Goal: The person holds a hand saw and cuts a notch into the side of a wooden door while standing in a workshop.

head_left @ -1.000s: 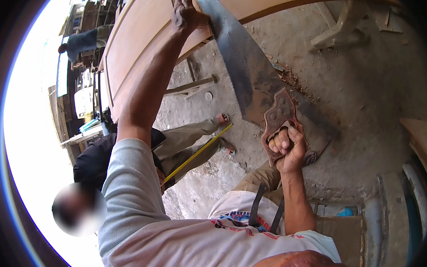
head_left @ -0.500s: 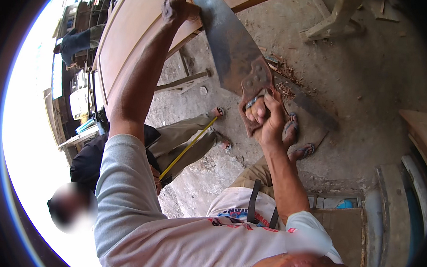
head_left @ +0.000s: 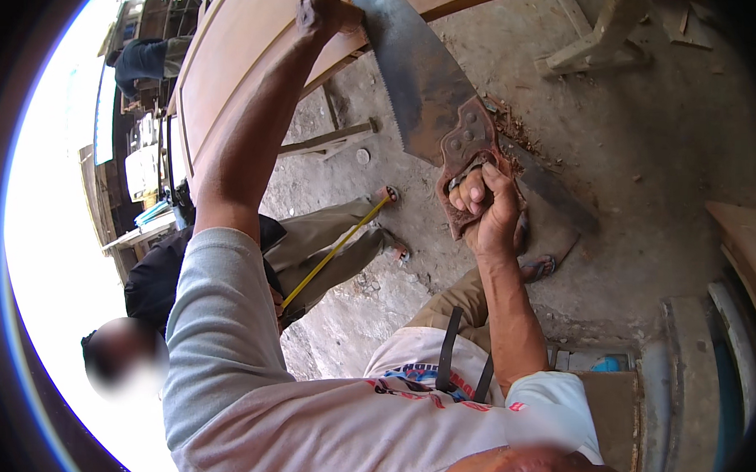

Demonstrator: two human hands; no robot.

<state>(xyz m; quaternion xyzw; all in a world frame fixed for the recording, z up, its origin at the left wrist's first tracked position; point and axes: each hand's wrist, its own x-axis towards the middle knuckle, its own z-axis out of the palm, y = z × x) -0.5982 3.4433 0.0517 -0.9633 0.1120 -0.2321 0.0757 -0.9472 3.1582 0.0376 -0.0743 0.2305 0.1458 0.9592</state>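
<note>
A person's two bare hands work with a large hand saw at a pale brown wooden panel, seen from above. The right hand is closed around the saw's worn handle, fingers curled through its opening. The left hand is on the panel just beside the blade; its fingers run to the top rim of the view, so how far open it is cannot be told.

Compared with one second ago, the handle sits higher and nearer the panel, and less of the blade shows below the panel's edge. Compared with half a second ago, the saw is nearly in the same place. The left hand remains beside the blade.

The toothed edge faces left, and the blade's far end passes out of view at the top. To the right of the saw there is room over the concrete floor, with wood shavings near the handle and a wooden trestle well apart. Room on the left is tighter: a co-worker stands there, with a yellow strip slanting across their legs.
</note>
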